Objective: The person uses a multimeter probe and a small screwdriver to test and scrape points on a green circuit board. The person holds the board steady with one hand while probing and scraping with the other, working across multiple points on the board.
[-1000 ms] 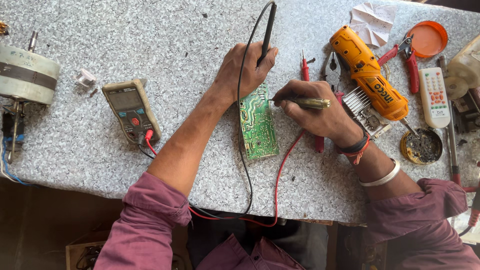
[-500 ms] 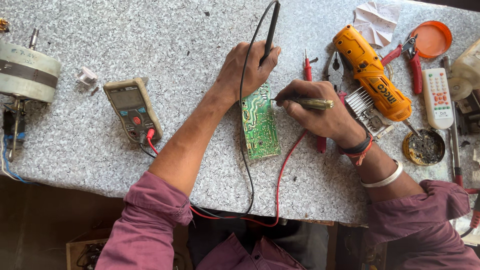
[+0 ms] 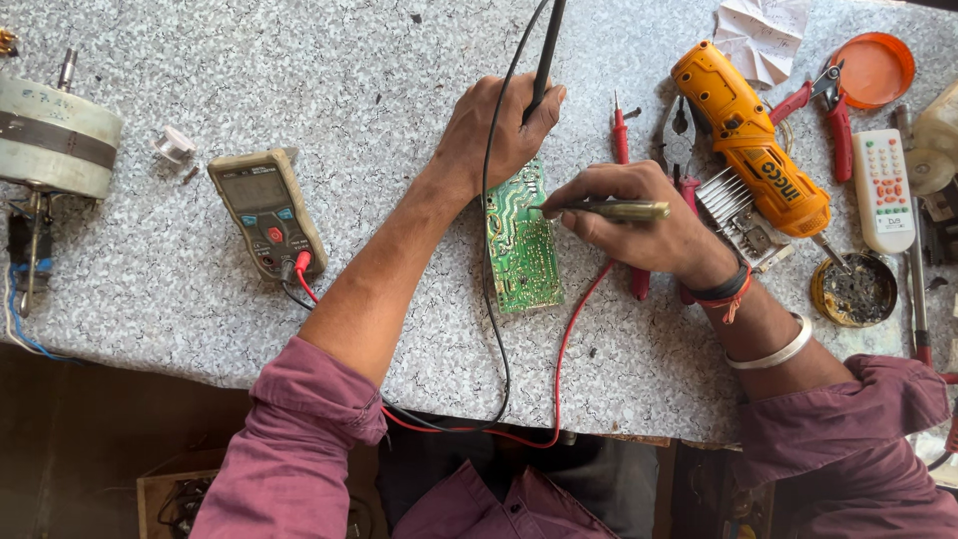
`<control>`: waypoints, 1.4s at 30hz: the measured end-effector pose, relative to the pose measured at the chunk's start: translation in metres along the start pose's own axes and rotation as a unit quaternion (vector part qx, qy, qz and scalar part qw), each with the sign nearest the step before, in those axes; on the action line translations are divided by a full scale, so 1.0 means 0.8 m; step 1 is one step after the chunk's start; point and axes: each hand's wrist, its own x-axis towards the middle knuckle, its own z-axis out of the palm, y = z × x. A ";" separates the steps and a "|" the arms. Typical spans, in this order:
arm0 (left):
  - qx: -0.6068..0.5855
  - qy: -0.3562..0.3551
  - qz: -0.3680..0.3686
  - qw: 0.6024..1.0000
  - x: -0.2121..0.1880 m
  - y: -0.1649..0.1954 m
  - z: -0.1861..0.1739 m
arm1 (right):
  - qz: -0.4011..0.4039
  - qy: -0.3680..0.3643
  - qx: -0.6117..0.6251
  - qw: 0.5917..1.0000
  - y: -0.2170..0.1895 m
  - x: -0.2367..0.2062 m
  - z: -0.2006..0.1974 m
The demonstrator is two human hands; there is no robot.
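A green circuit board (image 3: 521,248) lies flat on the speckled stone bench (image 3: 299,90). My left hand (image 3: 494,130) rests at the board's far end and grips a black test probe (image 3: 548,50) that points away from me. My right hand (image 3: 639,215) holds a second probe with a brass-coloured shaft (image 3: 619,211), its tip touching the board's upper part. A black lead and a red lead (image 3: 569,339) run from the probes over the bench edge to a grey-green multimeter (image 3: 267,212) on the left.
An orange cordless screwdriver (image 3: 748,140), pliers (image 3: 679,135), a finned heat sink (image 3: 733,215), red cutters (image 3: 833,105), an orange lid (image 3: 871,68), a white remote (image 3: 883,190) and a tin of dark paste (image 3: 853,289) crowd the right. A fan motor (image 3: 50,135) sits far left.
Both hands hold nearly the same pose on the board. The view has shifted only slightly.
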 end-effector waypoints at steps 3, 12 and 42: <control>-0.001 0.020 0.021 1.000 0.000 -0.001 0.001 | -0.111 0.009 0.009 0.994 -0.004 -0.002 -0.001; -0.045 -0.011 -0.036 0.998 0.002 0.003 -0.004 | -0.118 -0.003 0.011 0.993 -0.005 -0.001 -0.003; -0.064 0.000 -0.028 0.998 0.004 0.009 -0.010 | -0.048 0.028 0.007 0.998 -0.006 -0.002 0.000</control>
